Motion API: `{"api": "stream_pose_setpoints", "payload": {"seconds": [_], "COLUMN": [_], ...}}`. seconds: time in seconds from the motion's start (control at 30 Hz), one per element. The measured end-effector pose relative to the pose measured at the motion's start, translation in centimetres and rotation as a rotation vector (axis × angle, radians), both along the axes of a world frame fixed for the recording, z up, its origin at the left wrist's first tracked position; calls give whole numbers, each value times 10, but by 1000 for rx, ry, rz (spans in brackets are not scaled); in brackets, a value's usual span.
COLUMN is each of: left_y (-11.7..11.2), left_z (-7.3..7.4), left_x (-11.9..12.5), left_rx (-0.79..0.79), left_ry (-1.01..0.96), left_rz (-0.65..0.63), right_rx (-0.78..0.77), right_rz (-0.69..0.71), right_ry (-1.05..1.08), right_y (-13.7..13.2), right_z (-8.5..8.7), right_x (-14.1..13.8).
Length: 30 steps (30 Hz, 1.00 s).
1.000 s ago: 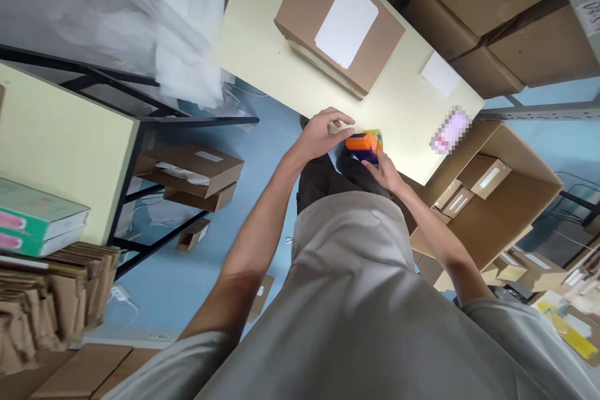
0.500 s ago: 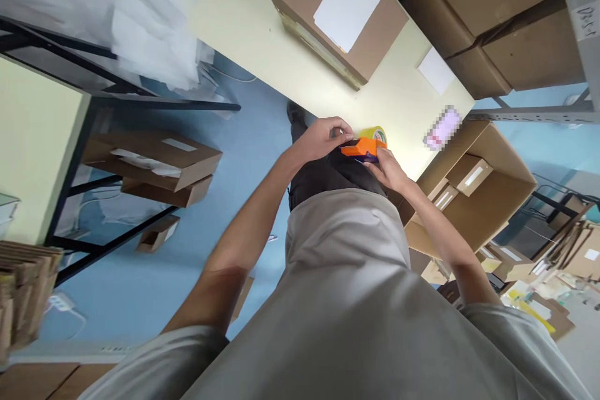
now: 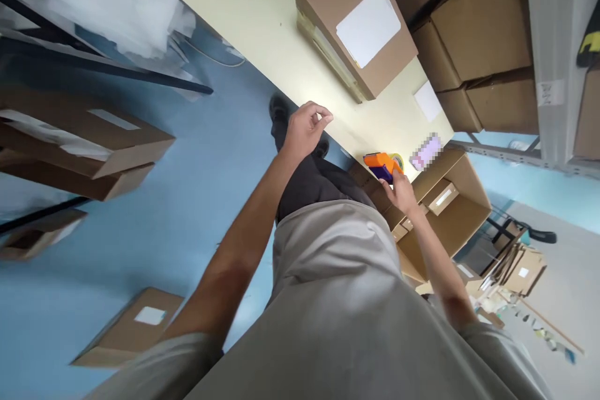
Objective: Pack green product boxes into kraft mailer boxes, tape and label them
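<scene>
My right hand (image 3: 399, 186) grips an orange and purple tape dispenser (image 3: 380, 164) with a yellow tape roll, held at the near edge of the pale yellow table (image 3: 262, 19). My left hand (image 3: 305, 128) is away from the dispenser, hovering at the table's edge with thumb and fingertips pinched together; whether anything is between them I cannot make out. A closed cardboard box (image 3: 356, 22) with a white label lies on the table beyond both hands.
A white slip (image 3: 427, 100) lies on the table. An open carton (image 3: 445, 200) holding small boxes stands at the right on the floor. Stacked cartons (image 3: 478, 31) fill shelving behind. More boxes (image 3: 84, 144) sit at left, one (image 3: 131, 325) on the blue floor.
My left hand has let go of the dispenser and moved left, staying pinched. My right hand has kept the dispenser. The view has swung, so the table now lies further right.
</scene>
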<state>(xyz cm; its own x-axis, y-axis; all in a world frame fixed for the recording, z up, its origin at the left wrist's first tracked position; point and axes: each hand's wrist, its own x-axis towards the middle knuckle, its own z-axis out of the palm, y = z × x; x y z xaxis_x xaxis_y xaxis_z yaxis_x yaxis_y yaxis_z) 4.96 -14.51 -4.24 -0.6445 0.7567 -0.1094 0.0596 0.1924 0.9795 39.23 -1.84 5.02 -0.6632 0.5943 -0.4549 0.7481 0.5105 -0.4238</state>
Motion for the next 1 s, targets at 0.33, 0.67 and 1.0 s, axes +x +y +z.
{"api": "stream_pose_setpoints", "payload": {"seconds": [0.33, 0.67, 1.0], "left_y": [77, 113, 127], "left_z": [-34, -58, -68], "left_x": [-6, 2, 8], "left_rx": [159, 209, 145], "left_ry": [-52, 11, -149], "left_rz": [256, 380, 536], "right_rx": [491, 565, 562], "right_rz": [-83, -126, -136], "right_ry": [-176, -279, -288], "right_y": [11, 23, 12], "right_z": [-53, -80, -85], "right_x": [-51, -72, -75]}}
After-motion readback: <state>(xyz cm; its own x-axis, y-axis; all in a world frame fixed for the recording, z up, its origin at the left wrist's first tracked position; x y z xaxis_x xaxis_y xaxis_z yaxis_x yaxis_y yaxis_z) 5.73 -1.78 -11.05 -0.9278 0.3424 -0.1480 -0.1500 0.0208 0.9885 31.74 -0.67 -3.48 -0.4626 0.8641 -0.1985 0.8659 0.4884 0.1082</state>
